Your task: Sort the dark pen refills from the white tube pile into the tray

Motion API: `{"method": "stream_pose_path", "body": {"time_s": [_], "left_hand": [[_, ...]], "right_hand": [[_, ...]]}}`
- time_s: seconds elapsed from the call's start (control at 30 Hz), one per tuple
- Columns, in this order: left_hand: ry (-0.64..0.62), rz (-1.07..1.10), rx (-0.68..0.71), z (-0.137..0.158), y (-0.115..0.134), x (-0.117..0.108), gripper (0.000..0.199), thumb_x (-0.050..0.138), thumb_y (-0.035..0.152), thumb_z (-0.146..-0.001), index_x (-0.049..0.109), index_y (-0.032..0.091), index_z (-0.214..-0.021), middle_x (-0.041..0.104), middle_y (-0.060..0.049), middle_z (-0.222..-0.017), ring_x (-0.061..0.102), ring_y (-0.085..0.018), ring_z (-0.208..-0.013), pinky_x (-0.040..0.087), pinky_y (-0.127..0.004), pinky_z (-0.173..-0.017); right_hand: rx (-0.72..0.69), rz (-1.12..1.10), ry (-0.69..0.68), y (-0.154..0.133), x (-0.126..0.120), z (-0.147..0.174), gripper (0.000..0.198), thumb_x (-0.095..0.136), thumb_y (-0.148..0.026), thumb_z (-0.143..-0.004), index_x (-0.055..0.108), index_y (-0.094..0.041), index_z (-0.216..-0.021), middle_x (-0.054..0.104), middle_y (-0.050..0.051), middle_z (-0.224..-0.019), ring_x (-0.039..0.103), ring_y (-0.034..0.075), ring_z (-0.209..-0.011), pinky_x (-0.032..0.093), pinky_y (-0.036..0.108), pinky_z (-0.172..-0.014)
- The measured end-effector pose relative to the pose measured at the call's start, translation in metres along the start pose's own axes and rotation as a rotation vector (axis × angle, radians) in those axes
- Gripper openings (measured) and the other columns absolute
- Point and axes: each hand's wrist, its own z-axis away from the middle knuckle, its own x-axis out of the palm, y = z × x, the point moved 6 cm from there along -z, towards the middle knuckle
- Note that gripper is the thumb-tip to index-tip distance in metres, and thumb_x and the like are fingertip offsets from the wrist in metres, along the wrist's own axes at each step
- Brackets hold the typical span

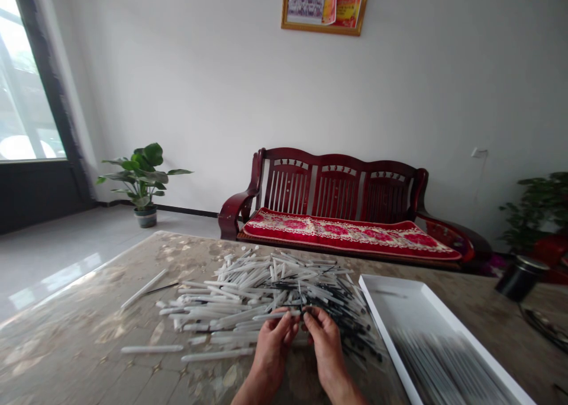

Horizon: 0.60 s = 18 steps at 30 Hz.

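My left hand (274,341) is closed around a white pen barrel (265,317), whose end sticks out to the left. Close beside it, my right hand (327,344) pinches a small dark piece (303,311), apparently part of a pen, at the barrel's right end. Fingers cover the spot where the two pieces come together. Behind and left of the hands spreads a heap of white pen barrels (235,294). Thin black pen parts (350,313) lie mixed along its right side.
A shallow white box (399,301) holds a row of slender pens (448,366) to the right. Loose white barrels (151,349) lie on the patterned tablecloth (89,340). A black cylinder (520,279) stands at far right. Beyond the table is a wooden bench (337,186).
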Motion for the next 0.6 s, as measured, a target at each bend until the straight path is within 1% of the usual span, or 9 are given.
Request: {"method": "stream_pose_path", "body": {"time_s": [0.07,0.17,0.27,0.37,0.47,0.53,0.6], "left_hand": [[-0.002,-0.008,-0.001,0.001,0.0,0.001,0.037,0.095,0.025,-0.048,0.071,0.014,-0.074,0.075,-0.003,-0.069,0.069,-0.013,-0.062,0.055,-0.02,-0.061],[-0.008,-0.017,-0.003,0.002,-0.001,0.002,0.04,0.096,0.028,-0.046,0.071,0.014,-0.074,0.074,-0.002,-0.068,0.068,-0.012,-0.062,0.054,-0.019,-0.061],[-0.007,-0.028,0.005,0.001,-0.002,0.001,0.041,0.096,0.028,-0.046,0.071,0.014,-0.075,0.073,-0.002,-0.068,0.068,-0.013,-0.063,0.054,-0.02,-0.063],[0.011,-0.043,0.015,-0.001,-0.003,-0.002,0.041,0.096,0.029,-0.046,0.071,0.015,-0.075,0.074,-0.002,-0.07,0.069,-0.014,-0.064,0.054,-0.022,-0.064],[0.031,-0.063,0.032,-0.003,-0.004,-0.007,0.043,0.096,0.03,-0.046,0.071,0.015,-0.077,0.074,-0.003,-0.072,0.07,-0.018,-0.068,0.054,-0.025,-0.066],[0.025,-0.083,0.049,-0.003,-0.004,-0.008,0.044,0.095,0.031,-0.045,0.07,0.015,-0.078,0.074,-0.004,-0.072,0.071,-0.02,-0.07,0.054,-0.027,-0.066],[0.011,-0.11,0.059,-0.003,-0.004,-0.007,0.045,0.095,0.032,-0.045,0.07,0.015,-0.078,0.073,-0.003,-0.07,0.07,-0.02,-0.067,0.054,-0.028,-0.064]], "right_hand": [[0.0,0.007,0.024,0.005,-0.001,-0.002,0.049,0.077,-0.058,-0.061,0.075,-0.016,-0.086,0.073,0.005,-0.075,0.059,0.017,-0.06,0.038,0.022,-0.044],[-0.024,0.023,0.03,0.005,-0.001,-0.003,0.048,0.076,-0.059,-0.061,0.076,-0.017,-0.084,0.073,0.005,-0.074,0.06,0.019,-0.061,0.043,0.025,-0.049],[-0.074,0.059,0.003,-0.005,0.001,-0.002,0.046,0.074,-0.06,-0.064,0.075,-0.017,-0.082,0.074,0.006,-0.076,0.064,0.022,-0.068,0.051,0.029,-0.06],[-0.133,0.141,-0.04,-0.019,0.004,0.002,0.045,0.071,-0.062,-0.068,0.073,-0.018,-0.079,0.075,0.007,-0.077,0.066,0.024,-0.073,0.053,0.031,-0.068],[-0.226,0.3,-0.058,-0.031,0.005,0.006,0.044,0.064,-0.064,-0.075,0.07,-0.02,-0.074,0.072,0.006,-0.071,0.065,0.023,-0.07,0.051,0.029,-0.065],[-0.312,0.426,-0.039,-0.037,0.005,0.009,0.044,0.056,-0.064,-0.081,0.065,-0.022,-0.07,0.068,0.003,-0.067,0.062,0.02,-0.065,0.049,0.027,-0.063],[-0.377,0.519,-0.022,-0.042,0.005,0.011,0.046,0.05,-0.064,-0.086,0.06,-0.024,-0.066,0.063,0.001,-0.063,0.058,0.018,-0.062,0.047,0.025,-0.061]]}}
